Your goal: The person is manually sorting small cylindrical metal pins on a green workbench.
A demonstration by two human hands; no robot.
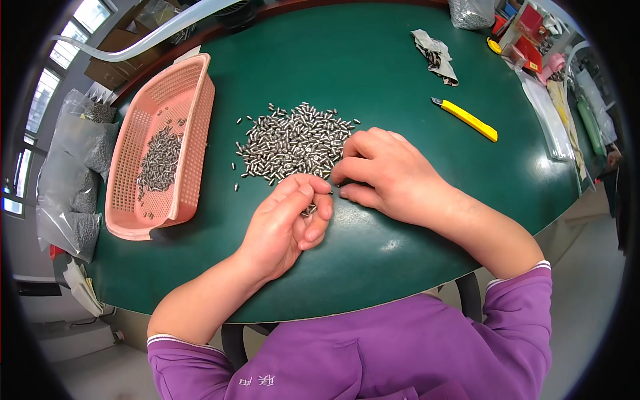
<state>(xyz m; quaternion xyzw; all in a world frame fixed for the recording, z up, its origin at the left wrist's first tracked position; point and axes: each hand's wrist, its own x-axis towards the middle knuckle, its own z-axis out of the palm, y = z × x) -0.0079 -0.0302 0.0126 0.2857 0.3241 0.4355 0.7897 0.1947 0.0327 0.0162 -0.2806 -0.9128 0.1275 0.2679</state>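
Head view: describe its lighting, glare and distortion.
Head view: daylight from windows at upper left; soft sheen on the green table top; glints on the pile of small metal pins; short soft shadows under left hand and right hand; table edge bows, black fisheye corners; centre sharp.

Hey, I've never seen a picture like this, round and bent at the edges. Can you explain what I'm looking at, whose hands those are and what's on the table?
It is one view from a wide camera on a person's head, looking down at their own bare hands. The green table bears a pile of small metal pins. The left hand holds a few pins in its curled fingers; the right hand rests at the pile's edge. A pink basket on the left holds more pins. A yellow knife lies to the right.
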